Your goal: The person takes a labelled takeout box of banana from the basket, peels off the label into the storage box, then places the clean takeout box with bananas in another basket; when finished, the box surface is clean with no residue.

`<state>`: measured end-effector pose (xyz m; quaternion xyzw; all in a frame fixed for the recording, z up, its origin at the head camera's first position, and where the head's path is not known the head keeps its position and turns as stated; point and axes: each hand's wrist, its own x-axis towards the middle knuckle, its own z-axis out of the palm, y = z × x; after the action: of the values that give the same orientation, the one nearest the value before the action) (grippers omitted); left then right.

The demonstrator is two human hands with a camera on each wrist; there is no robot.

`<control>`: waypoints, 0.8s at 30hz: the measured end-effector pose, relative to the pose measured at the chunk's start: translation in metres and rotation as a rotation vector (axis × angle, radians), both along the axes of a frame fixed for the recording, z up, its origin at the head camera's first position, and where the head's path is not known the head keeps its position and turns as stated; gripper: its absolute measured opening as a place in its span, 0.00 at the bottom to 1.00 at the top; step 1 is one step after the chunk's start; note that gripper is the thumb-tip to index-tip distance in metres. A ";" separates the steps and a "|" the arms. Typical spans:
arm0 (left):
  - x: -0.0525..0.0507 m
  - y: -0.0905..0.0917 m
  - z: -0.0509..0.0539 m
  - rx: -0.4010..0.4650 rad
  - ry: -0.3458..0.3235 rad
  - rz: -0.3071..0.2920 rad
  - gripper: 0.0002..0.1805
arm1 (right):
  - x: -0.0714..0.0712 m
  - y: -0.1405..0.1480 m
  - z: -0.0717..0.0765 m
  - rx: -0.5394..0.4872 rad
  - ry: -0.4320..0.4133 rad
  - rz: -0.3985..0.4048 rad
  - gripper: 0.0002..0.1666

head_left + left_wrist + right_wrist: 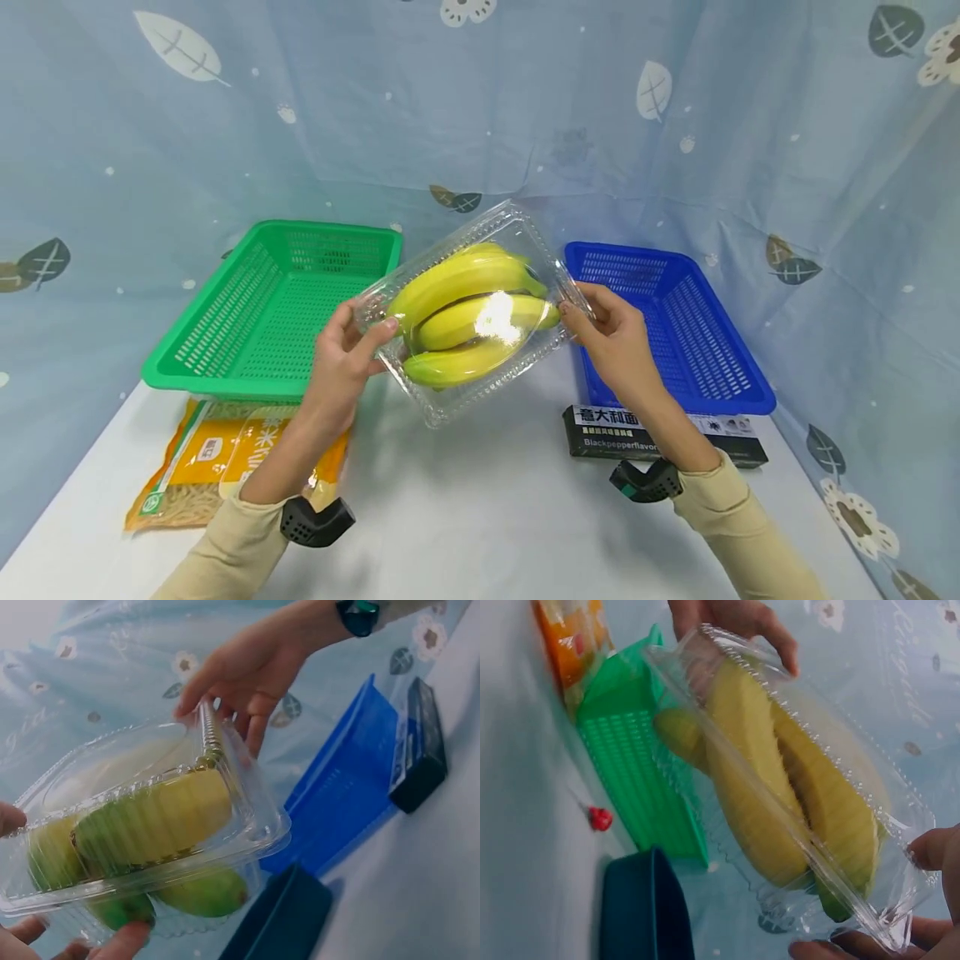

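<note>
A clear plastic clamshell box [442, 408] with several yellow-green bananas [480, 321] inside is held up, tilted, between both hands. My left hand [341, 362] grips its left end, thumb on top and fingers beneath. At the opposite end, my right hand [615, 337] pinches the box's right side near a corner. In the left wrist view, the lid looks closed over the bananas [157, 817], and the right hand [251, 679] holds the far end. From the right wrist, the left hand [739, 622] shows behind the box, part of it seen through the plastic.
Behind the left hand stands a green plastic basket [270, 387]; a blue basket [693, 333] stands at the right. An orange-and-clear bag of noodles [225, 454] lies before the green one, and a black pasta box [727, 446] before the blue. A patterned curtain hangs behind the white table [465, 533].
</note>
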<state>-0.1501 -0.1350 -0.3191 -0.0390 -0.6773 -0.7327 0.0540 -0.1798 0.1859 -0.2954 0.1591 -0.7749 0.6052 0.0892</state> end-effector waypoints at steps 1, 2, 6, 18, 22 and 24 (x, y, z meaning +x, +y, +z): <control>0.001 -0.002 0.001 0.008 -0.005 -0.001 0.27 | -0.002 -0.002 0.002 -0.012 -0.010 0.012 0.23; 0.001 -0.004 0.001 0.024 -0.015 -0.005 0.27 | -0.003 -0.004 0.004 -0.020 -0.018 0.021 0.23; 0.006 -0.016 0.004 0.100 -0.062 -0.035 0.26 | -0.012 -0.015 0.011 -0.067 -0.029 0.043 0.23; 0.016 -0.062 0.016 0.281 -0.022 -0.068 0.24 | -0.042 -0.064 0.035 -0.108 0.004 0.123 0.22; 0.022 -0.077 0.017 0.320 0.012 -0.060 0.23 | -0.047 -0.079 0.041 -0.133 -0.021 0.188 0.25; 0.023 -0.083 0.018 0.335 0.037 -0.059 0.24 | -0.051 -0.087 0.046 -0.137 -0.036 0.212 0.27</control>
<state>-0.1271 -0.2180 -0.3010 -0.0625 -0.5429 -0.8359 0.0505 -0.2304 0.0991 -0.2497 0.2226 -0.7120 0.6656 0.0213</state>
